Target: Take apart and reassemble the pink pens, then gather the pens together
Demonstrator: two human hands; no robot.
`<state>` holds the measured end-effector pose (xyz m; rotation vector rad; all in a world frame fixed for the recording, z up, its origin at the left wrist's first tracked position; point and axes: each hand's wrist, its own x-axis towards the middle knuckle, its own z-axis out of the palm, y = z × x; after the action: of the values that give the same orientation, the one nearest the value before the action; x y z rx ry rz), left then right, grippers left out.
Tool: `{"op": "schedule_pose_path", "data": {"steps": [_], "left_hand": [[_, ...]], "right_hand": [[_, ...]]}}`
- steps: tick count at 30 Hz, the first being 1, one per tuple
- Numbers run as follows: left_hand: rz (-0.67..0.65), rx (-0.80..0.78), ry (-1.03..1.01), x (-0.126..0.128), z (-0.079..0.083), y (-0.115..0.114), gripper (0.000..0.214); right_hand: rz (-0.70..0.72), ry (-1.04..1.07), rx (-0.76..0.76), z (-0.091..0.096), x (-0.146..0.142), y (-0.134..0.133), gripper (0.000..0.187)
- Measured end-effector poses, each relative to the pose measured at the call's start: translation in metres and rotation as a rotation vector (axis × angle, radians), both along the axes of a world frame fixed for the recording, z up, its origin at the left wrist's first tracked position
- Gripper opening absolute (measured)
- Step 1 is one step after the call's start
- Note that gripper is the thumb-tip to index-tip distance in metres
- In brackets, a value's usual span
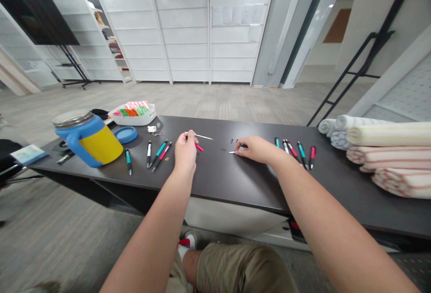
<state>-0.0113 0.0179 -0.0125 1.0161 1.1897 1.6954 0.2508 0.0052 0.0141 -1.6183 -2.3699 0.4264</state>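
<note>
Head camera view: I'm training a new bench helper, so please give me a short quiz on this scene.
1. What colour is the pen piece poking out below the left hand?
2. True or false: the rolled striped towels lie to the right of the right hand.
3. What lies just to the right of the blue-and-yellow mug?
A. A round blue disc
B. A pair of scissors
C. A rolled towel

Key: 1. Pink. 2. True. 3. A.
</note>
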Motion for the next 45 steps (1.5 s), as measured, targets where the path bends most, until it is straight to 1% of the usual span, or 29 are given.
{"op": "schedule_pose_path", "data": {"steps": [5,14,21,25,32,35,39,41,45], "left_hand": [[0.001,-0.002,-0.006,0.0,0.0,0.0,0.039],[-0.007,-0.004,-0.012,0.0,0.0,0.002,0.037],[-0.009,-0.006,-0.014,-0.001,-0.003,0.005,0.037],[-0.01,-0.009,-0.018,-0.001,-0.003,0.005,0.037],[-0.008,-0.017,-0.023,0.0,0.0,0.004,0.036],[-0.006,-0.023,-0.025,0.0,0.0,0.004,0.035],[-0.007,-0.01,-0.024,0.0,-0.001,0.004,0.034],[-0.01,-0.009,-0.027,0.0,-0.001,0.004,0.032],[-0.015,-0.014,-0.045,0.0,-0.001,0.004,0.029]], "right_hand": [[-0.004,0.008,0.028,-0.002,0.0,0.003,0.016],[-0.02,0.0,0.029,0.003,0.002,0.001,0.02],[-0.033,-0.052,-0.027,0.006,-0.005,-0.002,0.022],[-0.064,-0.098,-0.003,0.004,-0.011,-0.004,0.026],[-0.049,-0.177,0.062,0.003,-0.018,-0.003,0.036],[-0.06,-0.16,0.051,0.001,-0.016,-0.001,0.036],[-0.041,-0.109,0.016,0.0,-0.008,0.002,0.039],[-0.029,-0.093,0.016,0.0,-0.003,0.003,0.037],[-0.026,-0.064,0.032,0.002,0.003,0.003,0.027]]}}
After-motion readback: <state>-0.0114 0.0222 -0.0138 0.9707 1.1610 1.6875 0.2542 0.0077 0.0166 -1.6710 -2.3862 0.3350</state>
